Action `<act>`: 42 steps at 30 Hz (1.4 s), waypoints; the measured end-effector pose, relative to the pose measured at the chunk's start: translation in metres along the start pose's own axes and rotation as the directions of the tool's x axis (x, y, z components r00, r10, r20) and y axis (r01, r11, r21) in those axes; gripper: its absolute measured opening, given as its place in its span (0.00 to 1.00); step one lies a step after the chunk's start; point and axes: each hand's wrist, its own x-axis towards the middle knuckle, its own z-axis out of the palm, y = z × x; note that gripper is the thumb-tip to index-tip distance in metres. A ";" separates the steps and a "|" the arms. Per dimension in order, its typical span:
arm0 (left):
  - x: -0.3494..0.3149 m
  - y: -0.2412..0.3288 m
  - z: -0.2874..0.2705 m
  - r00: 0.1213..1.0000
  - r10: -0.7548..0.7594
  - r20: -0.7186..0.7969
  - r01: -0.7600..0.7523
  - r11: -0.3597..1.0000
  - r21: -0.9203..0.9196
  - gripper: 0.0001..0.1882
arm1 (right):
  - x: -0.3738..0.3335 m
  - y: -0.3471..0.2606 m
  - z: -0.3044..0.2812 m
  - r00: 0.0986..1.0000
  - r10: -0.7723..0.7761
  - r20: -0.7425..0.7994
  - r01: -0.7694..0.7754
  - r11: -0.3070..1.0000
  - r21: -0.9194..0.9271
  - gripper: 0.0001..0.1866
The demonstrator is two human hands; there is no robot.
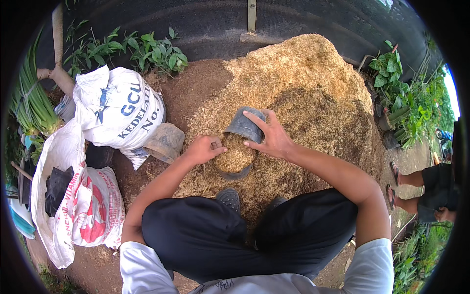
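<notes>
- Two bare hands work over one soft black plastic nursery pot (243, 128) in the head view; the pot lies tilted on its side in the front slope of a large heap of tan rice husk and sawdust (313, 88), its mouth turned toward the person.
- Left hand (203, 148): closed in a loose fist at the left edge of the pot mouth, knuckles up, touching the husk that fills the pot. Whether it grips the rim or only a handful of husk cannot be told.
- Right hand (271, 136): fingers spread flat, palm down, pressed on the right wall and rim of the pot; open, not clamped.
- Hands sit apart, one at each side of the pot mouth, with the husk filling between them.
- Pot position: directly ahead of the person's dark shoes (229, 197), above the black trousers (235, 235) in frame.
- Left of the heap: a second, mud-coloured empty pot (165, 142) lying on its side on brown soil, just beside a full white woven sack with blue print (120, 110).
- Lower left: a white sack with red print (93, 210), open, with black material inside.
- Background: black shade netting (196, 24) and leafy green plants (147, 51).
- Right edge: another person's sandalled feet (396, 179), well apart from the pot.
</notes>
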 end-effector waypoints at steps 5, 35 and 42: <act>0.000 -0.001 -0.002 0.981 0.150 -0.122 -0.143 0.987 0.070 0.12 | -0.001 0.002 -0.001 0.999 0.000 0.034 0.002 0.999 -0.046 0.51; -0.003 0.005 0.016 0.989 0.140 -0.053 -0.131 0.980 0.148 0.41 | 0.000 0.015 -0.008 0.990 0.141 -0.023 -0.136 0.980 0.146 0.49; 0.000 0.015 0.029 0.900 0.432 0.051 -0.429 0.861 0.273 0.45 | 0.013 0.077 0.014 0.759 0.594 0.264 -0.526 0.322 0.787 0.46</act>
